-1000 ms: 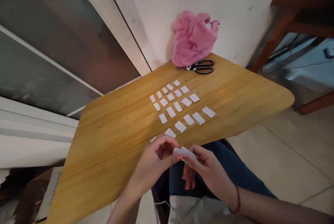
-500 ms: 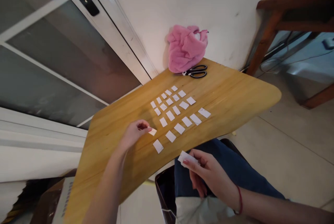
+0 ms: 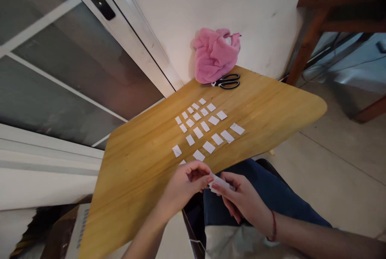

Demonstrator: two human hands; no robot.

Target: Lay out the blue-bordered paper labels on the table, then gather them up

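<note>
My right hand holds a small stack of white paper slips above my lap, thumb on top. At the stack's left edge, the thumb and fingers of my left hand pinch a slip's corner; how many slips they grip is hidden. On the wooden table, several white slips lie in slanting rows. One of them, a slip with faint marks, lies at the left end of a row. Another slip is mostly covered by my left hand.
Black-handled scissors lie at the table's far side, their blades partly under a pink cloth bundle against the wall. A framed glass door stands along the left. A second wooden table is at the upper right.
My left hand has put its slip down at the left end of a row and moved right and nearer to the stack. My right hand has stayed almost still with the stack.
</note>
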